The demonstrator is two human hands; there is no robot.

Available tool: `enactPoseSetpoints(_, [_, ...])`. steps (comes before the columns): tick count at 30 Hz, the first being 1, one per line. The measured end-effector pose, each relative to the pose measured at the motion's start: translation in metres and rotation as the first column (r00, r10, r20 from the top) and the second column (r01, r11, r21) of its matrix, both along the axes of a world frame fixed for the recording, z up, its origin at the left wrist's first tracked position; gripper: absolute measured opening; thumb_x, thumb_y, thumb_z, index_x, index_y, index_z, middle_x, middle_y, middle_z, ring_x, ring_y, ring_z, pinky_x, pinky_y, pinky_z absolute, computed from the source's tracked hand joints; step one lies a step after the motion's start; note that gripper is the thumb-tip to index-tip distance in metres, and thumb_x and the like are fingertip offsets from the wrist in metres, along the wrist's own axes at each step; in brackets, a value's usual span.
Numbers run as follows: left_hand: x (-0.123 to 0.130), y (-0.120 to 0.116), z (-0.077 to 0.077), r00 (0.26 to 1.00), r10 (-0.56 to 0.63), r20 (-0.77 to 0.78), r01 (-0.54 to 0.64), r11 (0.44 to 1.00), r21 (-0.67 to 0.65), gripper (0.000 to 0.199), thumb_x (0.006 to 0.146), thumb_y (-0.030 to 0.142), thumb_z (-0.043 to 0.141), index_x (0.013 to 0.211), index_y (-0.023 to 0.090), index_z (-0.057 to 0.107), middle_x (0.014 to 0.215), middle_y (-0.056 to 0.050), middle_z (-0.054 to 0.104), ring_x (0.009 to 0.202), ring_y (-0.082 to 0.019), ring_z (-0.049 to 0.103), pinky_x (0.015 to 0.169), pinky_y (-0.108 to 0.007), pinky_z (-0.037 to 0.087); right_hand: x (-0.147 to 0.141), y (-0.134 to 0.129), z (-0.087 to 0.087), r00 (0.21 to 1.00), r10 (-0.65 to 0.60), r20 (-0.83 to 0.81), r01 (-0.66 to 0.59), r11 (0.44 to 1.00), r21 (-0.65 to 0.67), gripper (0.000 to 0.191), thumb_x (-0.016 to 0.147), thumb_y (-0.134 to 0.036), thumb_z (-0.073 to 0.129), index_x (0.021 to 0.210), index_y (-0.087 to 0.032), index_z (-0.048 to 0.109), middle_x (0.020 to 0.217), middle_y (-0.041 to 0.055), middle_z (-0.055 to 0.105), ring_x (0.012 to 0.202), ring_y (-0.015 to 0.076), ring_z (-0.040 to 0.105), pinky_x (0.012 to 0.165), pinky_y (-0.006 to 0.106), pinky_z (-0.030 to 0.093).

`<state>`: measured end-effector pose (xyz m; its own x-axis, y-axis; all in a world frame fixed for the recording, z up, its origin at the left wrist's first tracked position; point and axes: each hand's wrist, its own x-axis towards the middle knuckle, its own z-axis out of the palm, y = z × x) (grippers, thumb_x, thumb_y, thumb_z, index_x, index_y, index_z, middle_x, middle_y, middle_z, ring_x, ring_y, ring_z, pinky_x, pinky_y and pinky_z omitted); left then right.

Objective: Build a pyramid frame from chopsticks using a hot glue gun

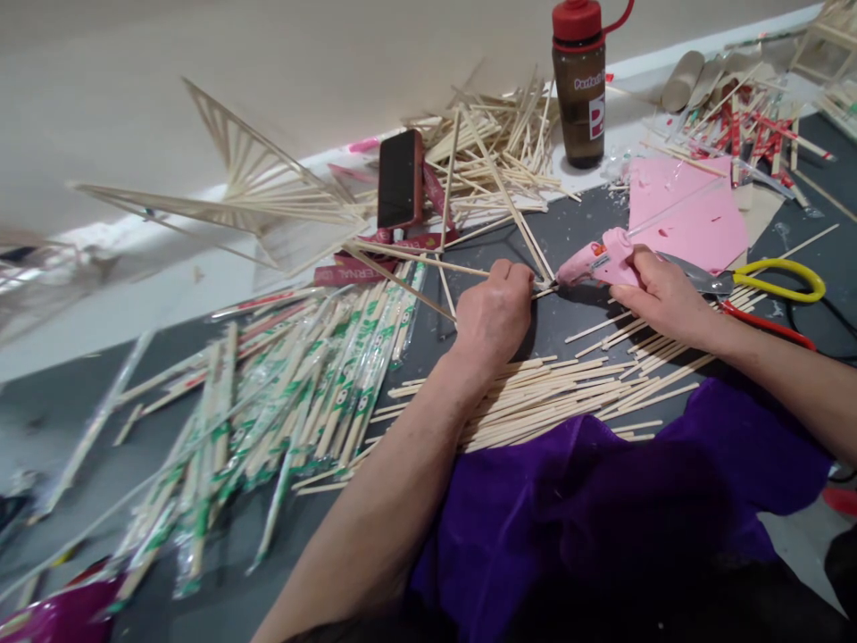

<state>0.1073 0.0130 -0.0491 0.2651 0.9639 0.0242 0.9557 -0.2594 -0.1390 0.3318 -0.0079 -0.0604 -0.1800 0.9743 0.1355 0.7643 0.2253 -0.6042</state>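
My right hand (662,295) is wrapped round a pink hot glue gun (603,259). The gun's nozzle tip meets a joint where several thin wooden sticks come together. My left hand (494,308) is closed at the near side of this stick frame (499,179), gripping a wooden stick close to the joint; its fingertips are partly hidden. The frame's sticks rise in a peak behind my left hand and run left. Loose bare sticks (549,402) lie in a pile just below both hands. Scissors (723,281) with yellow and red handles lie beside my right hand.
Wrapped chopsticks (348,366) spread across the left of the dark table. A phone (400,181) stands upright at the back, near a brown bottle (581,98) with a red lid. A pink sheet (683,214) lies behind the glue gun. A fan-shaped stick structure (241,187) rises back left.
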Motion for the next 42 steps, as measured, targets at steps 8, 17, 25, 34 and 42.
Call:
enactPoseSetpoints(8, [0.001,-0.001,0.002,1.000,0.008,-0.007,-0.008,1.000,-0.010,0.033,0.105,0.021,0.035,0.117,0.016,0.066,0.120,-0.014,0.067,0.091,-0.026,0.073,0.066,-0.032,0.049,0.000,0.001,-0.003,0.999,-0.046,0.018,0.046,0.999,0.010,0.024,0.085,-0.044,0.046,0.097,-0.022,0.045,0.083,0.0080,0.061,0.074,0.0232,0.056,0.068,0.036,0.041])
enactPoseSetpoints(17, [0.001,-0.001,0.003,1.000,0.004,-0.029,-0.005,1.000,-0.017,0.034,0.105,0.021,0.034,0.116,0.015,0.066,0.119,-0.015,0.068,0.094,-0.028,0.073,0.067,-0.033,0.050,-0.001,0.001,-0.002,0.999,-0.030,0.011,0.030,1.000,-0.005,0.026,0.084,-0.045,0.046,0.097,-0.022,0.046,0.085,0.0092,0.062,0.076,0.0250,0.058,0.070,0.038,0.042])
enactPoseSetpoints(25, [0.001,-0.002,0.002,1.000,0.006,0.000,-0.006,1.000,-0.015,0.033,0.105,0.020,0.036,0.117,0.015,0.065,0.123,-0.015,0.068,0.093,-0.027,0.073,0.068,-0.033,0.051,-0.001,0.001,0.001,0.996,-0.087,-0.032,0.087,0.996,-0.018,0.021,0.083,-0.042,0.048,0.090,-0.025,0.038,0.080,0.0069,0.061,0.073,0.0231,0.057,0.067,0.037,0.041])
enactPoseSetpoints(34, [0.001,-0.002,0.002,1.000,-0.005,-0.025,0.005,1.000,-0.007,0.033,0.105,0.019,0.035,0.116,0.015,0.066,0.119,-0.014,0.069,0.093,-0.027,0.074,0.065,-0.033,0.049,0.002,0.002,0.003,0.882,-0.163,-0.442,0.055,0.968,-0.246,0.023,0.082,-0.037,0.063,0.090,-0.024,0.046,0.079,0.0021,0.066,0.055,0.0134,0.057,0.054,0.031,0.046])
enactPoseSetpoints(42, [-0.001,0.000,0.000,1.000,-0.008,-0.017,0.008,1.000,0.002,0.035,0.105,0.021,0.034,0.115,0.016,0.067,0.118,-0.014,0.069,0.090,-0.028,0.074,0.061,-0.033,0.047,0.004,0.003,0.008,0.654,-0.190,-0.732,-0.030,0.961,-0.276,0.026,0.081,-0.037,0.069,0.089,-0.022,0.050,0.081,-0.0005,0.064,0.057,0.0082,0.057,0.051,0.025,0.050])
